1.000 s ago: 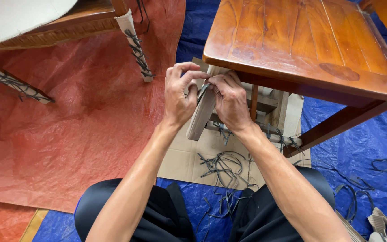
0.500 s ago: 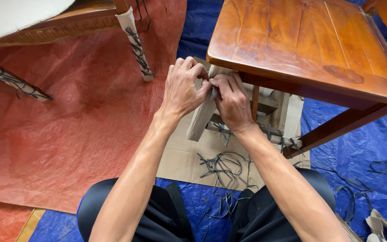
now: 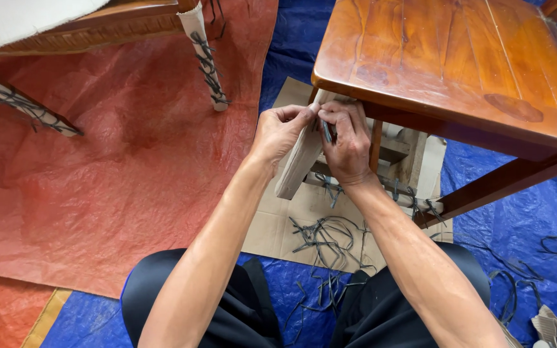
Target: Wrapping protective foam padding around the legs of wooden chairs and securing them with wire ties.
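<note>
A polished brown wooden chair (image 3: 459,58) stands in front of me, seen from above. Its near front leg (image 3: 296,164) is wrapped in pale paper or cardboard. My left hand (image 3: 278,132) and my right hand (image 3: 346,142) meet at the top of that leg, just under the seat corner. Both pinch a thin dark strap (image 3: 325,131) against the wrapping. Lower rungs of the chair also carry pale wrapping tied with dark straps (image 3: 414,196).
A flat cardboard sheet (image 3: 272,225) lies under the chair with several loose dark strap offcuts (image 3: 323,235). A second chair's wrapped, strapped leg (image 3: 204,58) stands at the upper left on a red tarp (image 3: 98,187). Blue tarp (image 3: 530,212) covers the right side.
My hands have shifted slightly up to the seat corner and closed tighter together on the strap. The view has drifted a little.
</note>
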